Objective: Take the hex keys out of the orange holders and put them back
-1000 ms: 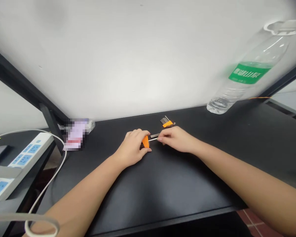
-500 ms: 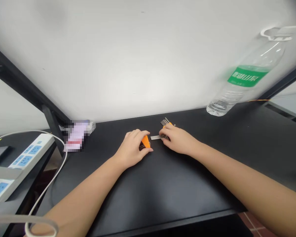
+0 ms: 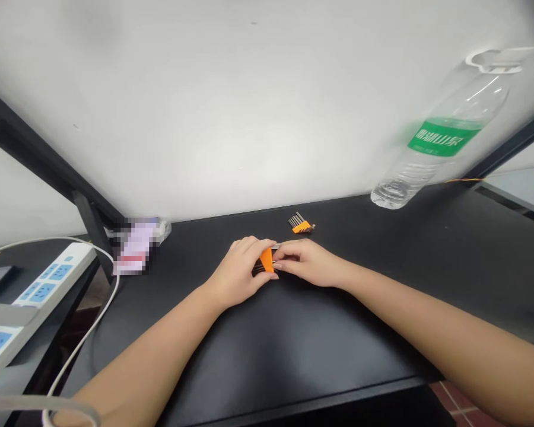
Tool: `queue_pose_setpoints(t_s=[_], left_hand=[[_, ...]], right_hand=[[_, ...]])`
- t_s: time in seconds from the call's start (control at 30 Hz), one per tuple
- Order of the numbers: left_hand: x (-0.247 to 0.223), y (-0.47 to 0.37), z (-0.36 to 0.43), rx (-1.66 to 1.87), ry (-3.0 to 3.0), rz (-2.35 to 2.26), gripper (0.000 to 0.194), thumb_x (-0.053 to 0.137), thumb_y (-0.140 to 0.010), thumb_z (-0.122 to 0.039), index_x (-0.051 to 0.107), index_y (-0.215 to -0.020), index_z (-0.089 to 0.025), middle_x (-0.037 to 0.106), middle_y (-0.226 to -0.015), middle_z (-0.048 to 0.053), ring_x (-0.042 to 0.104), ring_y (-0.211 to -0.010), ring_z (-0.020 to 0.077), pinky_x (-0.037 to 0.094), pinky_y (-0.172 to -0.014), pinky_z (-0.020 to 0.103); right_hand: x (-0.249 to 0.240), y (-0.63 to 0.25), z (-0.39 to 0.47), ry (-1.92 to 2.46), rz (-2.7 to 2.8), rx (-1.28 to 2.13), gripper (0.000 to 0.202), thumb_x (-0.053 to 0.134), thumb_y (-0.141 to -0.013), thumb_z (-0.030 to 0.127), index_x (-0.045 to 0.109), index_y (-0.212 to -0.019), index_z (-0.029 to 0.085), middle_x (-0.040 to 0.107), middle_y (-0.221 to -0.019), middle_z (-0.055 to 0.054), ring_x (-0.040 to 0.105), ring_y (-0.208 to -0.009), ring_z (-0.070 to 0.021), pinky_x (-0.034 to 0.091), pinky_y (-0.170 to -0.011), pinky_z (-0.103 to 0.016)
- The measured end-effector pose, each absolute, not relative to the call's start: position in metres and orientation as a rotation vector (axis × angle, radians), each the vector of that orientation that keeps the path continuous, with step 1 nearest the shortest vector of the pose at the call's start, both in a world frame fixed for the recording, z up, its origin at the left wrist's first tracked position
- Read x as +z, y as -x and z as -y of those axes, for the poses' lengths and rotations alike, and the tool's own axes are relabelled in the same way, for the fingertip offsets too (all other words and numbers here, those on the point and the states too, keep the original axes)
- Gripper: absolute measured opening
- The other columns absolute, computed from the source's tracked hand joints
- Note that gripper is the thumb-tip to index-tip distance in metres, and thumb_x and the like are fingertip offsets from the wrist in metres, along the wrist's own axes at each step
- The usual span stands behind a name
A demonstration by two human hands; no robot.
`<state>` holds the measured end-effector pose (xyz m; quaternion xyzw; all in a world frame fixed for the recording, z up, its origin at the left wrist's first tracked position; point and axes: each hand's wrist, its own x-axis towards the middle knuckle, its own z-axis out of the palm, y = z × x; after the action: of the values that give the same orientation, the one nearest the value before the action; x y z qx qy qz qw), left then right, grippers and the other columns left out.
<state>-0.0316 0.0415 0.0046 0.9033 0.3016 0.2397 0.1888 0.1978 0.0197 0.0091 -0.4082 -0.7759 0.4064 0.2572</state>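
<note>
Pinching orange holder (image 3: 267,260), left hand (image 3: 235,270); beside holder, right hand (image 3: 314,263), fingertips nearly meeting, grasp unclear; off-centre push could twist holder.

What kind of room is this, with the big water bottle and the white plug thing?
Maybe an office or workroom, though I can't be sure. There's a black tabletop against a plain wall, and a long power strip with blue sockets.

Head view over the black counter (image 3: 267,356)
Taken from above the counter's near edge, facing forward and down, both forearms included; the wall is shown behind it.
</note>
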Motion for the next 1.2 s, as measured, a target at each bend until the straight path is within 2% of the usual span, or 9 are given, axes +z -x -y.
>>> queue_pose_setpoints(t_s=[0.2,0.43,0.5,0.6,0.7,0.83,0.93,1.1,1.2], left_hand=[[0.001,0.031,-0.045,0.619,-2.561,-0.958,0.057,0.076,-0.086,-0.030,0.048,-0.136,-0.027,0.063,-0.116,0.007,0.058,-0.110,0.0278,0.043,-0.101,0.048],[-0.006,0.033,-0.050,0.642,-2.540,-1.127,0.053,0.076,-0.087,-0.029,0.050,-0.133,-0.027,0.062,-0.116,0.006,0.057,-0.109,0.0274,0.043,-0.098,0.047],[-0.005,0.033,-0.050,0.639,-2.541,-1.129,0.054,0.076,-0.087,-0.029,0.050,-0.134,-0.027,0.063,-0.114,0.006,0.058,-0.108,0.0272,0.044,-0.098,0.047],[-0.003,0.032,-0.049,0.635,-2.538,-1.125,0.053,0.076,-0.087,-0.029,0.050,-0.134,-0.027,0.063,-0.115,0.006,0.058,-0.109,0.0271,0.045,-0.096,0.046],[-0.002,0.032,-0.048,0.633,-2.534,-1.124,0.053,0.076,-0.087,-0.030,0.050,-0.134,-0.027,0.063,-0.115,0.006,0.058,-0.110,0.0269,0.045,-0.097,0.046],[-0.002,0.032,-0.048,0.612,-2.535,-1.122,0.053,0.076,-0.087,-0.032,0.050,-0.133,-0.027,0.063,-0.114,0.005,0.058,-0.109,0.0272,0.045,-0.097,0.046],[-0.003,0.033,-0.048,0.618,-2.537,-1.113,0.053,0.075,-0.087,-0.031,0.050,-0.134,-0.027,0.063,-0.114,0.006,0.058,-0.108,0.0272,0.045,-0.097,0.047],[-0.002,0.033,-0.047,0.644,-2.537,-1.040,0.053,0.074,-0.089,-0.033,0.049,-0.135,-0.027,0.062,-0.115,0.006,0.058,-0.109,0.0266,0.046,-0.098,0.046],[0.000,0.033,-0.046,0.657,-2.544,-0.942,0.053,0.073,-0.090,-0.034,0.048,-0.136,-0.027,0.062,-0.118,0.007,0.057,-0.111,0.0263,0.046,-0.099,0.045]], right_hand=[[0.005,-0.212,-0.027,1.419,1.887,1.222,0.026,0.063,-0.090,0.043,0.068,-0.079,0.020,0.066,-0.074,0.000,0.056,-0.062,-0.0139,0.043,-0.060,-0.028],[0.007,-0.237,-0.034,1.750,2.170,0.748,0.043,0.060,-0.091,0.051,0.055,-0.060,0.021,0.056,-0.058,0.000,0.050,-0.054,-0.0154,0.035,-0.051,-0.030],[0.006,-0.238,-0.033,1.776,2.206,0.527,0.040,0.059,-0.091,0.051,0.057,-0.064,0.021,0.058,-0.062,-0.001,0.052,-0.057,-0.0165,0.037,-0.054,-0.031],[0.003,-0.235,-0.031,1.729,2.197,0.315,0.027,0.062,-0.090,0.049,0.066,-0.094,0.023,0.067,-0.096,-0.006,0.061,-0.074,-0.0195,0.044,-0.064,-0.031],[-0.001,-0.230,-0.030,1.701,2.263,0.307,0.029,0.062,-0.091,0.043,0.064,-0.114,0.025,0.061,-0.119,-0.009,0.063,-0.080,-0.0193,0.047,-0.068,-0.032],[-0.004,-0.222,-0.029,1.668,2.329,0.313,0.021,0.054,-0.092,0.022,0.063,-0.112,0.024,0.061,-0.115,-0.008,0.063,-0.083,-0.0194,0.048,-0.073,-0.032],[-0.006,-0.222,-0.030,1.642,2.338,0.316,0.023,0.053,-0.090,0.015,0.063,-0.110,0.023,0.061,-0.115,-0.008,0.063,-0.083,-0.0190,0.049,-0.074,-0.031],[-0.002,-0.220,-0.028,1.513,2.289,0.264,0.024,0.056,-0.093,0.022,0.064,-0.116,0.021,0.061,-0.115,-0.010,0.062,-0.086,-0.0208,0.050,-0.080,-0.035],[0.006,-0.210,-0.023,1.269,2.306,0.449,0.020,0.057,-0.097,0.028,0.068,-0.112,0.021,0.064,-0.106,-0.008,0.062,-0.090,-0.0211,0.050,-0.082,-0.035]])
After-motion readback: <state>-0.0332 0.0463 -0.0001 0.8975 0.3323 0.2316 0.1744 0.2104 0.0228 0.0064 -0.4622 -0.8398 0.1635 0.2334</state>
